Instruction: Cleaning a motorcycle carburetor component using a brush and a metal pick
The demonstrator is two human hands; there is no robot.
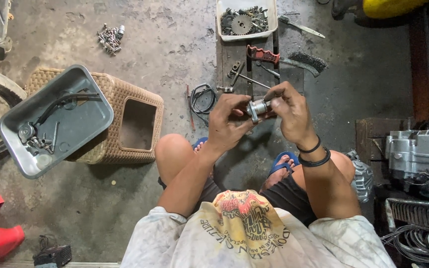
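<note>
A small silver metal cylinder part (257,107) is held between both my hands, above my knees. My left hand (228,122) grips it from the left with the fingers curled around its flanged end. Pinching the other end from above is my right hand (290,110), which wears two black bands at the wrist. I am squatting on a concrete floor in blue sandals.
A grey metal tray (55,119) with bolts and a cable rests on a brown wicker stool (135,124). A white tub of gears (247,19), a red-handled tool (263,53), a wire brush (308,60) and a black cable (203,99) lie ahead. An engine block (418,149) stands right.
</note>
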